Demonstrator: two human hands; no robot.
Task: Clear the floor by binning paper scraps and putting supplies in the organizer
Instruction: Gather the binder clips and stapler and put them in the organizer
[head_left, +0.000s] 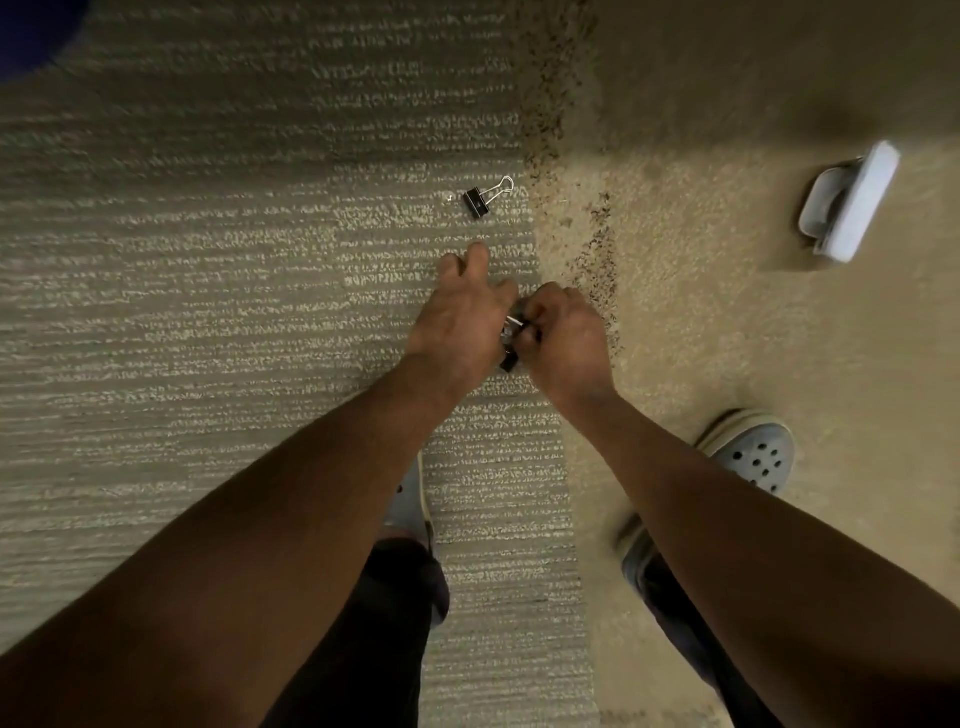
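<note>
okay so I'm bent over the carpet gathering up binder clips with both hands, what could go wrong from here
The black binder clips are bunched between your left hand and right hand; reaching onward could spill them back onto the grey ribbed carpet. The lone black binder clip with silver wire handles has a tiny silver bit beside it that is easy to overlook. The white stapler-like tool lies off right and may get forgotten.
</note>
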